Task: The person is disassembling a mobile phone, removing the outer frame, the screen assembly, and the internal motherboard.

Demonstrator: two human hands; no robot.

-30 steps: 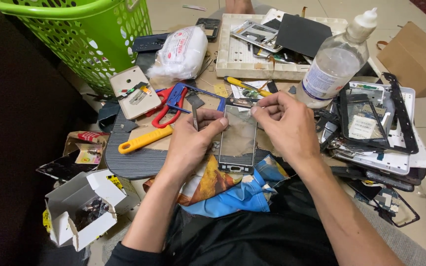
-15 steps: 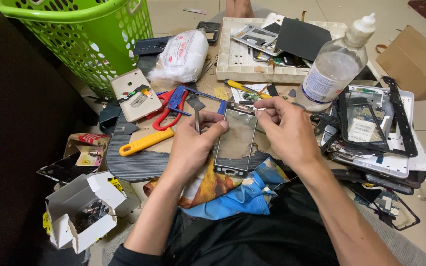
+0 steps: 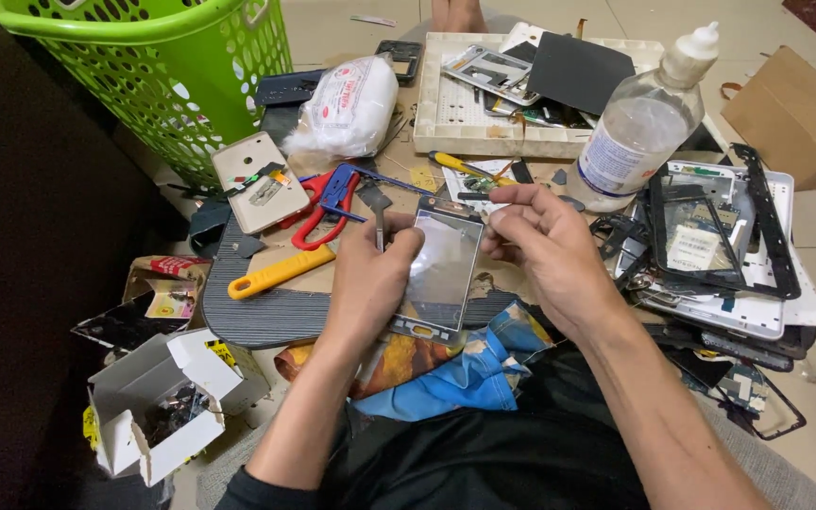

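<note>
The thin rectangular glass phone screen panel (image 3: 441, 269) with its dark bezel sits upright-ish between both hands, above the person's lap, just in front of the near edge of the dark ribbed oval mat (image 3: 266, 312) that carries most of the clutter. The left hand (image 3: 370, 283) wraps the panel's left long edge, thumb across the front, fingers curled behind — it also seems to pinch a slim metal tool (image 3: 380, 222) against the panel's top-left corner, though whether that's tweezers or a blade I can't tell. The right hand (image 3: 545, 241) has its fingertips pinched together at the panel's top-right corner, closed on something too small to make out, prob. a film tab or the glass edge itself. Handling, as a judgement: the panel looks light, stiff but brittle, w/ a slick reflective face — it would crack if flexed, so hold by the long edges or corners, never press the middle. Near the mat's far edge lie red-handled scissors (image 3: 318, 203) and a blue-handled tool (image 3: 337, 189); a yellow-handled utility knife (image 3: 280, 271) lies at its left side. Beyond: a clear plastic squeeze bottle (image 3: 639, 132), a white perforated tray (image 3: 484, 118) of phone parts, a green plastic laundry basket (image 3: 162, 66), and a small open white cardboard box (image 3: 158, 401) near left.
</note>
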